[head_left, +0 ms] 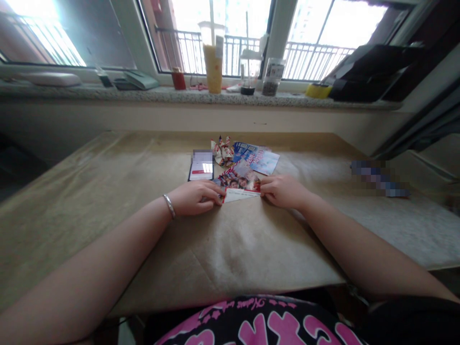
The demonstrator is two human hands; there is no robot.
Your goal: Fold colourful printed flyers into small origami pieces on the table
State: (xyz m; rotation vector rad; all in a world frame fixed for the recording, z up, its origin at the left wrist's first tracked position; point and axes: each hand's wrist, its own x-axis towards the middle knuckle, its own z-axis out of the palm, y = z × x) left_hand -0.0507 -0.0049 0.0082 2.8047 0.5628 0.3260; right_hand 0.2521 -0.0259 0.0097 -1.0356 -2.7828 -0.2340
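A glossy printed paper sheet (245, 182) with small photos of people lies on the table, its near edge turned over so that a white strip (240, 194) faces up. My left hand (199, 197), below a silver bangle, pinches the sheet's left end with curled fingers. At the right end, the fingers of my right hand (282, 190) are closed on the same folded edge. Just beyond lie several fanned blue printed sheets (264, 160) and a cluster of folded paper pieces (223, 152). A phone (201, 165) with a lit screen rests above my left hand.
A beige cover (201, 254) spreads over the table, with creases in it. To the far right lies a blurred bluish item (381, 179). On the windowsill (194, 97) stand a tall cup of yellow drink (213, 72), a red container (178, 79), a jar (273, 76) and a black bag (366, 74).
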